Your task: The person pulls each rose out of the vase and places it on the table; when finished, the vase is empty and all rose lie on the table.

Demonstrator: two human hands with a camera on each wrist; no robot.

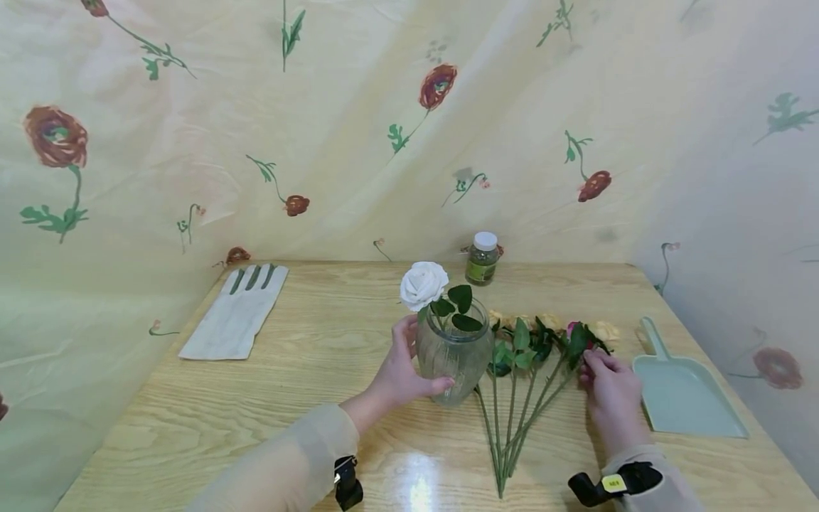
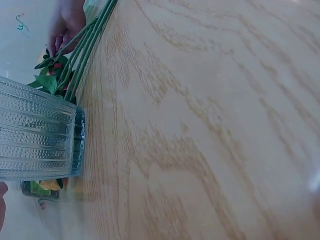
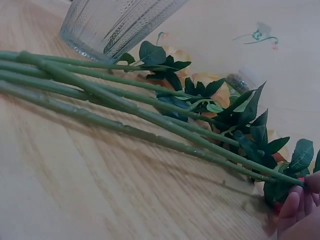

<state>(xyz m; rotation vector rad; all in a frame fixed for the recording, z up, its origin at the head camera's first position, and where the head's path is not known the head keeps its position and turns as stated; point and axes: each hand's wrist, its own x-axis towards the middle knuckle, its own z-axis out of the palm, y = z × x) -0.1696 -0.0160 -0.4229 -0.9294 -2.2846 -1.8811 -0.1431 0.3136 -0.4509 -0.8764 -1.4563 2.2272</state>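
Observation:
My left hand (image 1: 399, 370) holds a ribbed clear glass vase (image 1: 454, 363), thumb across its front and fingers around its far left side. One white rose (image 1: 424, 286) with dark green leaves stands in the vase, leaning left over the rim. To the right lie several artificial roses with long green stems (image 3: 125, 107), their pale orange-yellow blooms (image 3: 217, 90) pointing away from me. With thumb and fingers, my right hand (image 1: 611, 391) pinches one stem just below its leaves, by a pink-red rose (image 1: 571, 328). That bloom is mostly hidden behind leaves.
A white-lidded jar (image 1: 481, 264) stands at the back of the wooden table (image 1: 307, 419). Far left lies a pale cloth (image 1: 233, 323) with dark green stripes at its top. A light green dustpan (image 1: 687, 395) lies right of my right hand.

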